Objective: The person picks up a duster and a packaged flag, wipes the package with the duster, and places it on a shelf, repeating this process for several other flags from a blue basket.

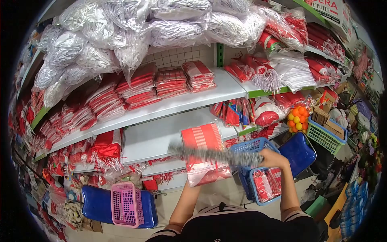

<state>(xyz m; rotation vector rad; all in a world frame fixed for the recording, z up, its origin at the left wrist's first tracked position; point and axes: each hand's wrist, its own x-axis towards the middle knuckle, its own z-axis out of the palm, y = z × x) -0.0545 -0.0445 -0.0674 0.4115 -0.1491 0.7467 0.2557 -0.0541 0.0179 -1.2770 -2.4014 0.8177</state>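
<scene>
In front of the shelf, a clear-wrapped packet of folded red-and-white cloth [201, 136] is held up by my left hand [192, 188]. The fingers of that hand are hidden behind the packet; the wrist shows at its lower edge. My right hand [272, 158] is closed around the end of a long grey duster [217, 155], which is blurred by motion. The duster stretches leftward and crosses over the front of the packet. Below my right hand, more red-and-white packets [264, 186] lie in a blue basket [253, 197].
Stacks of wrapped red-and-white cloth [137, 90] line the upper shelf [161, 105], beneath bags of white strips [177, 32]. A pink basket [125, 203] rests on a blue stool [94, 203] at lower left. Another blue seat [300, 153] and a green basket [325, 137] stand at right.
</scene>
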